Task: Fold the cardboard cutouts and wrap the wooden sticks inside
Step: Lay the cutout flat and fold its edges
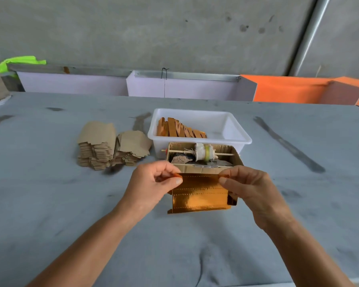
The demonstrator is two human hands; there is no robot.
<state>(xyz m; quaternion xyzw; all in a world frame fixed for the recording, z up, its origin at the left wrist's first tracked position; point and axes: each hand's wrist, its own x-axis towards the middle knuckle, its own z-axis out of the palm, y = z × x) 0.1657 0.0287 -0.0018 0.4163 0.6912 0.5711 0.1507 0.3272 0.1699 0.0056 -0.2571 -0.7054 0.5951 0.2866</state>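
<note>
Both hands, left [153, 183] and right [247, 183], pinch gold cutout [199, 195]; glue box [203, 156], white tub [199, 125] behind.

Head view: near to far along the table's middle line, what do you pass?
Gold foil cardboard cutout pinched by left hand and right hand → open cardboard box with a spool on a stick → white plastic tub of folded orange pieces → white panel.

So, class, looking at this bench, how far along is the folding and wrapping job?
Done: a row of orange wrapped pieces stands in the white tub. In hand: the left hand and right hand pinch the top corners of one gold cutout, creased but not closed; no stick shows in it. Left: two stacks of flat brown cutouts wait on the table.
</note>
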